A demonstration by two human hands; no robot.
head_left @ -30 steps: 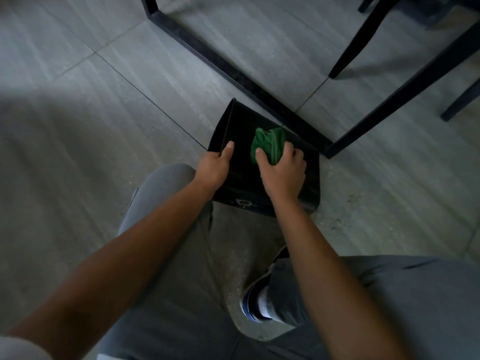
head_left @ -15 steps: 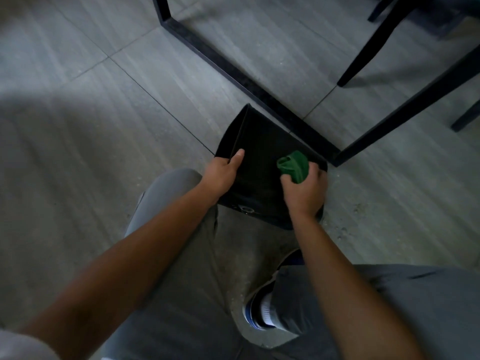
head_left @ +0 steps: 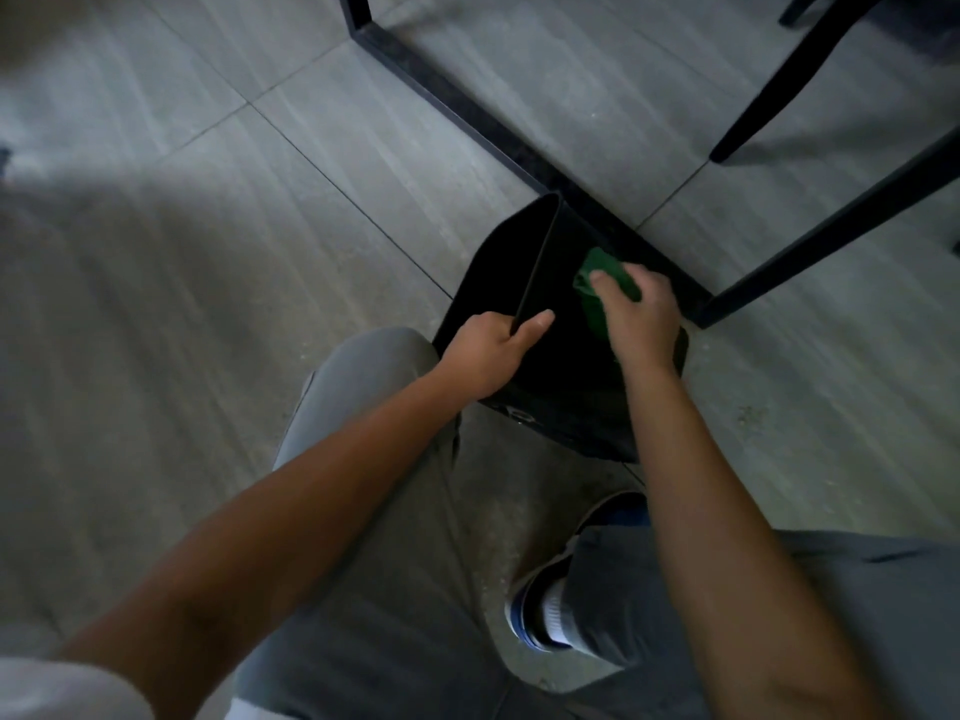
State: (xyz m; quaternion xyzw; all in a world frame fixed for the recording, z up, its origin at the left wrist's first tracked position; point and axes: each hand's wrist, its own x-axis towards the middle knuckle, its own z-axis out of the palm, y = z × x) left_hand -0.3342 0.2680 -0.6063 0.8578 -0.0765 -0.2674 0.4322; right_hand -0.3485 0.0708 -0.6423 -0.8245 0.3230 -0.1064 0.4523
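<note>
A black bin-like container [head_left: 498,262] lies tilted on the grey tiled floor, its open side towards me. My left hand [head_left: 488,350] grips its near left rim, thumb over the edge. My right hand [head_left: 639,314] is inside the container and holds a crumpled green cloth [head_left: 597,298] against the inner wall. Part of the cloth is hidden under my fingers.
A black metal frame bar [head_left: 467,103] runs diagonally on the floor just behind the container, with another bar [head_left: 831,231] meeting it at right. A dark chair leg [head_left: 769,90] stands at the upper right. My knees and one shoe [head_left: 545,610] are below.
My right hand with the green cloth has slid back towards the left and up inside the container. My left hand keeps its grip on the rim.
</note>
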